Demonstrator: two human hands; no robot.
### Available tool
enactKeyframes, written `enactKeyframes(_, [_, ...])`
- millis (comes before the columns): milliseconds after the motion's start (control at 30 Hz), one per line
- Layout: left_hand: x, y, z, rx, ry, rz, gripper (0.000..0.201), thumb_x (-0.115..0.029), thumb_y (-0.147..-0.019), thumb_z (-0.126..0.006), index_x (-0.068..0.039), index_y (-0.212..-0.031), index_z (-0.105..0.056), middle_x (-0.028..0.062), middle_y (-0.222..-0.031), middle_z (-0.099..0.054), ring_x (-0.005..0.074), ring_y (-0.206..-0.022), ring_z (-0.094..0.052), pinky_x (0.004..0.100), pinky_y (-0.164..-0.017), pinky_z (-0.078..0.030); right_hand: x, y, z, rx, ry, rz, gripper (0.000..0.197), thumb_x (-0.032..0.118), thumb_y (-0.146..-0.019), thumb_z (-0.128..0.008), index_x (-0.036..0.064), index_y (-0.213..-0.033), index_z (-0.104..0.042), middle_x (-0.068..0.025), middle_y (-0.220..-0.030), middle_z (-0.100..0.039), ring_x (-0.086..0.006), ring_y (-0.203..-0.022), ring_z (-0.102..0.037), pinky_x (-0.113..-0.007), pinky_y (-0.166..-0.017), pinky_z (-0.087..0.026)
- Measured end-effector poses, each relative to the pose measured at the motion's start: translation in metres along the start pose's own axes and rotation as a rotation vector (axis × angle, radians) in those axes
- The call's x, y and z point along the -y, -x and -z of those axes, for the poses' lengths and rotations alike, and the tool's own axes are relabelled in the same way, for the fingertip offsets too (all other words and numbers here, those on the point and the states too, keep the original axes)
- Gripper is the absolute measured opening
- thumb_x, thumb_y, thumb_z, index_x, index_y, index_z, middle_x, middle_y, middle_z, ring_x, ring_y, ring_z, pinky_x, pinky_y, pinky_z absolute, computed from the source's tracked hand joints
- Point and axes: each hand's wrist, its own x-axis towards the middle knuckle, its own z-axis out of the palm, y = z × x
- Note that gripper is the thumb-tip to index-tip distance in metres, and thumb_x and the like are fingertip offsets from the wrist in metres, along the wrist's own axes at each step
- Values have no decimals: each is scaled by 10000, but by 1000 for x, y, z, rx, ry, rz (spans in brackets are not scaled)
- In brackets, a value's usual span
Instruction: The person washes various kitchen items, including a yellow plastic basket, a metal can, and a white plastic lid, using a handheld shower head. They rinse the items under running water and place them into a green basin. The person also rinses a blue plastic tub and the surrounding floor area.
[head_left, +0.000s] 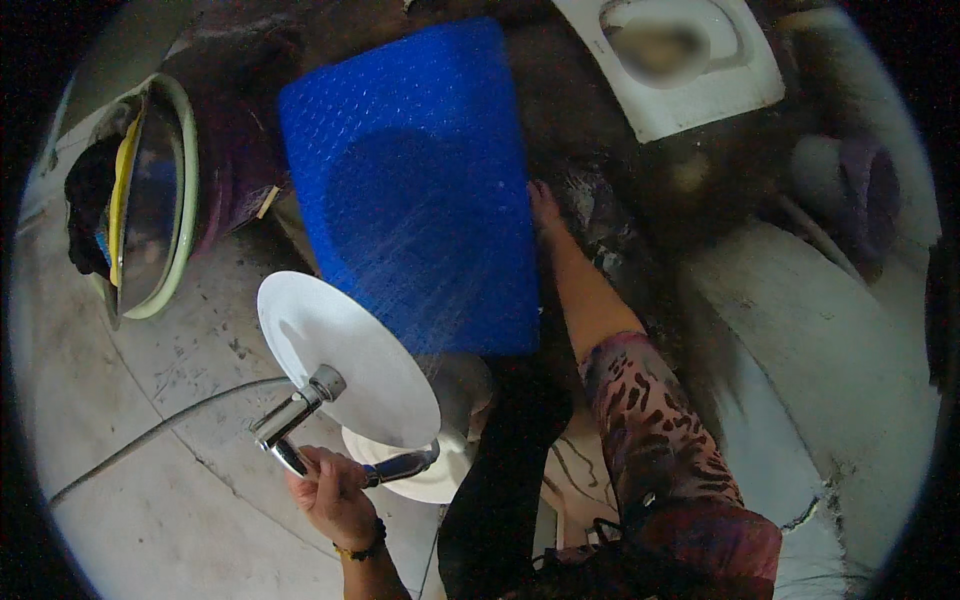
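Note:
In my left hand is the chrome handle of a shower head with a large, round white disc; the fingers are wrapped round it. Fine streaks of water fan from the disc over a blue rectangular panel. The panel's bumpy surface looks wet and carries a dark round shadow. At the panel's right edge my right hand grips the side, its fingers partly hidden there. A grey hose runs from the shower head to the left.
A pale green-rimmed basin with dark and yellow things stands at the left. A white ceramic toilet pan lies at the upper right. A purple and grey container is at the far right. Below the shower head sits a cream round object.

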Motion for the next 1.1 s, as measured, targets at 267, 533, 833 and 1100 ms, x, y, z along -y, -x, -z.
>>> enactKeyframes(267, [13,-7,0,-80,-80,-36,156,-118,-793,-530,-9,-871,-450,2,-537,-386,64,-432,-325,203,-401,-260,12,-25,7,111,-202,-480,807,625,-774,-453,-26,-1246,-390,-146,-1207,-478,-268,-1043,-479,-376,-906,-372])
enactKeyframes(533, [10,-6,18,16,81,45,135,-105,-802,-539,-16,-836,-443,-1,-527,-380,64,-428,-321,210,-398,-269,86,46,-15,-5,-304,-507,810,616,-753,-507,-9,-1255,-395,-136,-1238,-451,-269,-1097,-441,-384,-943,-344])
enactKeyframes(833, [-6,4,-7,1,235,50,112,-93,-816,-532,-30,-855,-448,-12,-525,-371,57,-419,-308,200,-385,-256,150,70,19,-256,-68,-168,597,499,-840,-465,-41,-1079,-553,-165,-1027,-589,-291,-887,-564,-366,-819,-425])
enactKeyframes(1100, [-27,19,-9,69,353,7,92,-91,-829,-507,-46,-880,-443,-18,-542,-358,54,-432,-304,197,-389,-256,226,121,6,-449,839,280,438,459,-820,-492,33,-826,-593,-188,-790,-594,-343,-717,-576,-448,-616,-459])
